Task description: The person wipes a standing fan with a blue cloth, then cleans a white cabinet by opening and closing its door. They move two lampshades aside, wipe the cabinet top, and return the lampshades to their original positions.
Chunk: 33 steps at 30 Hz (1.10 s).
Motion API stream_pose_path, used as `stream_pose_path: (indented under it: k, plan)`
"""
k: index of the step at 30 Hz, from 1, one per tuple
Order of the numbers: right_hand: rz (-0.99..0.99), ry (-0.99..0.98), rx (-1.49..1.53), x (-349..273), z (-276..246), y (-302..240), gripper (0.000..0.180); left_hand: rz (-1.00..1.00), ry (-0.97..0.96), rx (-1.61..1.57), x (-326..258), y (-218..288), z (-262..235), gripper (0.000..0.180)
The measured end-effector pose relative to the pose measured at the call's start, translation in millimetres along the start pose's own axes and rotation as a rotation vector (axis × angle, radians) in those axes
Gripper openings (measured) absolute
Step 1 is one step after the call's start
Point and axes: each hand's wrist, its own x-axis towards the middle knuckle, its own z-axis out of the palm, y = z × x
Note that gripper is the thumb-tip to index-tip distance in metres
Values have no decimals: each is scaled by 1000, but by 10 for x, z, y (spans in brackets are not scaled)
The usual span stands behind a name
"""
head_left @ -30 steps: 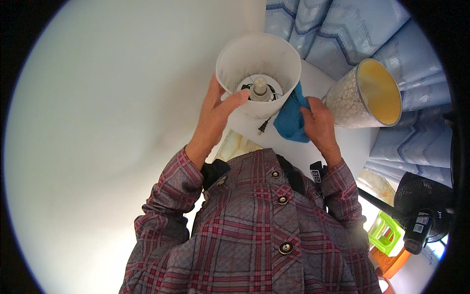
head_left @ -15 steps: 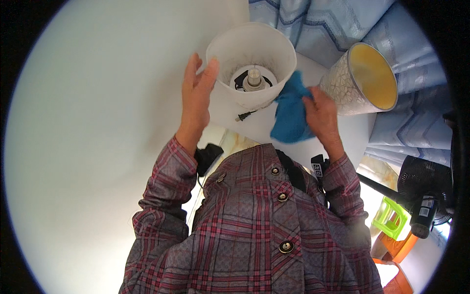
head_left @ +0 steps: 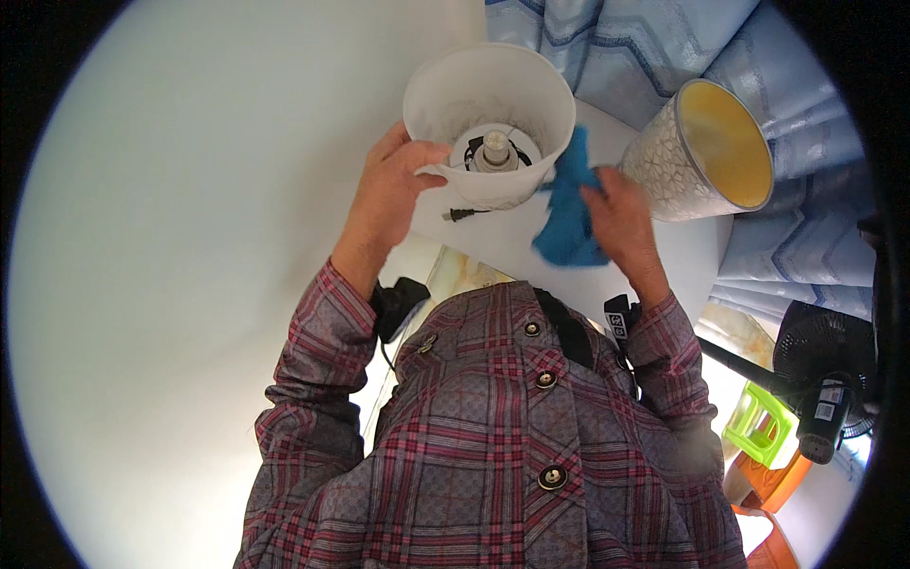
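A: What fills the view?

B: A blue curtain (head_left: pixel 654 47) hangs behind the far edge of a white surface (head_left: pixel 684 261). On the surface, towards its left side, stands 1 open-topped white shade (head_left: pixel 488 85), mouth upward, its long axis close to upright. Towards the far right edge leans 1 patterned shade (head_left: pixel 668 175) with a yellow lining, well apart from the first.

A: Where are the 2 hands?

B: The white shade lies ahead of and between them. The left hand (head_left: pixel 384 204) is nearer: it pinches the near-left rim, though I cannot tell how far its fingertips reach inside. The right hand (head_left: pixel 618 216) is beyond the shade's right side, apart from it, bunching 1 blue cloth (head_left: pixel 569 223) whose far end lies against or just beside the outer wall.

A: Anything smaller?

B: Inside the white shade, 1 pale, upright fitting (head_left: pixel 495 152) stands near the middle. Outside, towards the surface's near-left edge, lies 1 black plug (head_left: pixel 460 215).
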Motion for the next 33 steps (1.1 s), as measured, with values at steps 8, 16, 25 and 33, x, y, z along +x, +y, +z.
stream_pose_path:
  k: [8,16,25,33]
  plan:
    - [-134,-344,-60,-120,150,102,14,56,225,35,26,-20,131,63]
    - [-7,255,161,-16,-137,16,23,-101,164,-73,-297,-25,369,60]
    - [96,-432,-146,-107,88,43,22,-25,-51,-88,11,59,-6,64]
    - [-105,227,164,8,-64,22,14,-121,90,-49,-218,-40,285,92]
